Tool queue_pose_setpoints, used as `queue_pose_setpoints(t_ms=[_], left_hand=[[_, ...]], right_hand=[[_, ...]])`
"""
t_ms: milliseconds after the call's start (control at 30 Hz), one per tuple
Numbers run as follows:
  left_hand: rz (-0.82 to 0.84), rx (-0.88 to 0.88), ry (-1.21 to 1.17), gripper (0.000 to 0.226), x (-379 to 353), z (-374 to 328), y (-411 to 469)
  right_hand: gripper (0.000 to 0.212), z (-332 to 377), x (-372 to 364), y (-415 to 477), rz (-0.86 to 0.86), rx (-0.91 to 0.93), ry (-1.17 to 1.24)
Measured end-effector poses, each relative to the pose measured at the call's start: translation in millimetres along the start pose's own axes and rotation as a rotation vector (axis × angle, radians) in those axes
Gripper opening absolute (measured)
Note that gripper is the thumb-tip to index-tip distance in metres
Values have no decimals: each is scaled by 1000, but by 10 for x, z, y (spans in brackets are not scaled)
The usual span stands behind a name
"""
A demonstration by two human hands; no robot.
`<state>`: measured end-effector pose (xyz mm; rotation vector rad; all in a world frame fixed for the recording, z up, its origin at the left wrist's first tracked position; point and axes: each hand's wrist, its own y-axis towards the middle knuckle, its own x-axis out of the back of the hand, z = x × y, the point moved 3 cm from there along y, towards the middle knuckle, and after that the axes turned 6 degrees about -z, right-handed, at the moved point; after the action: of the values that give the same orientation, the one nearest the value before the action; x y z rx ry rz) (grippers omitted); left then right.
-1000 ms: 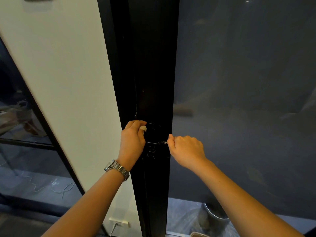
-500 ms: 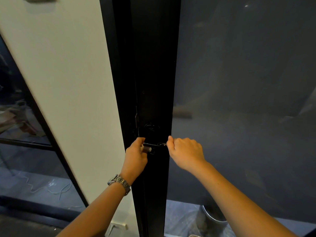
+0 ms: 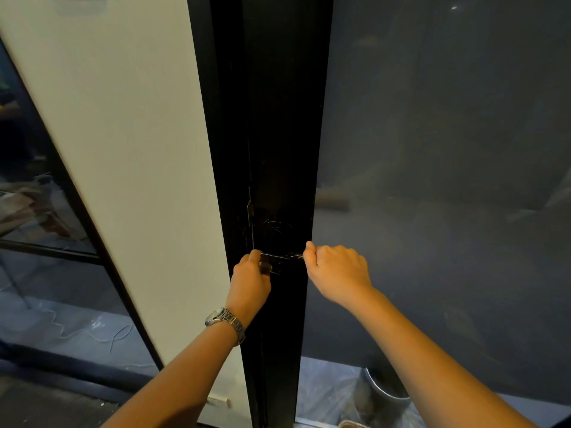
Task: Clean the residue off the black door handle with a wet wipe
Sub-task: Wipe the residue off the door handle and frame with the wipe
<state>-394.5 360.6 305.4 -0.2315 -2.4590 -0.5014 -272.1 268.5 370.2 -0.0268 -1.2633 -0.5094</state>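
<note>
The black door handle (image 3: 280,257) is a short horizontal lever on the narrow black door frame (image 3: 278,118), at the centre of the head view. My left hand (image 3: 250,282) curls around the lever's left end. A small pale wad, the wet wipe (image 3: 267,268), just shows under its fingertips against the handle. My right hand (image 3: 336,270) is closed in a fist, gripping the lever's right end. A round lock plate (image 3: 276,227) sits just above the handle.
Dark glass (image 3: 448,149) fills the door to the right of the frame. A white wall (image 3: 123,118) runs along the left. A metal bin lined with plastic (image 3: 386,393) stands behind the glass at the bottom. A thin cord (image 3: 92,332) lies on the floor at the left.
My left hand has dropped from the round lock plate down to the left end of the handle with the wipe. My right hand has kept its grip on the right end.
</note>
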Motion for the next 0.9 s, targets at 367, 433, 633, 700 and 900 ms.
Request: queue_pose_setpoints(t_ms=[367, 433, 633, 700, 900], left_hand=[[-48, -108, 5, 23, -31, -5, -63], [10, -172, 49, 21, -95, -41, -78], [-70, -60, -27, 21, -99, -9, -37], [-82, 2, -42, 25, -66, 41, -26], [17, -200, 81, 26, -153, -81, -75]], right_hand=[[57, -2, -13, 7, 3, -8, 31], [56, 5, -6, 10, -4, -14, 26], [56, -4, 0, -2, -1, -5, 20], [56, 3, 6, -3, 2, -1, 17], [56, 5, -4, 4, -16, -12, 30]])
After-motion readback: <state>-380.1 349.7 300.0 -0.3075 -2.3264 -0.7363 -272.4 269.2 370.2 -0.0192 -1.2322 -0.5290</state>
